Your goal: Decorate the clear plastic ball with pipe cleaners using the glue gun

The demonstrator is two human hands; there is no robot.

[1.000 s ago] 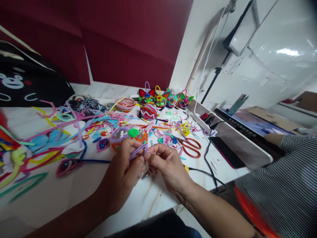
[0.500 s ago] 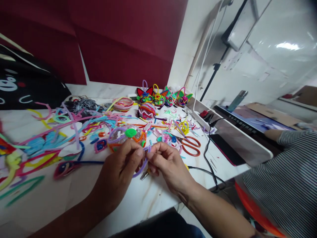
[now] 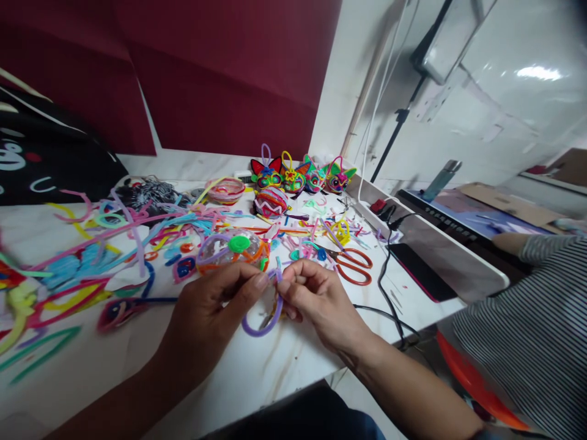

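Observation:
A purple pipe cleaner (image 3: 261,332) is bent into a loop that hangs between my two hands. My left hand (image 3: 224,305) pinches one side of it near the top. On the other side, the fingers of my right hand (image 3: 312,296) are closed on the same pipe cleaner. Just behind my hands sits a clear ball (image 3: 217,247) with orange and purple strips and a green disc (image 3: 239,244). Orange-handled scissors (image 3: 354,266) lie to the right of it. Part of a small metal object shows behind the loop, mostly hidden.
Colourful pipe cleaners (image 3: 132,229) cover the table's left side. Several decorated cat-eared ornaments (image 3: 268,177) stand at the back, near a striped ball (image 3: 271,202). A black phone (image 3: 424,273) and cables lie right. Beyond, a person in a striped sleeve (image 3: 545,250) sits by another table.
The purple loop shows wider and rounder below my fingers. Both hands still pinch it, and my left hand has shifted slightly left. The view has moved a little.

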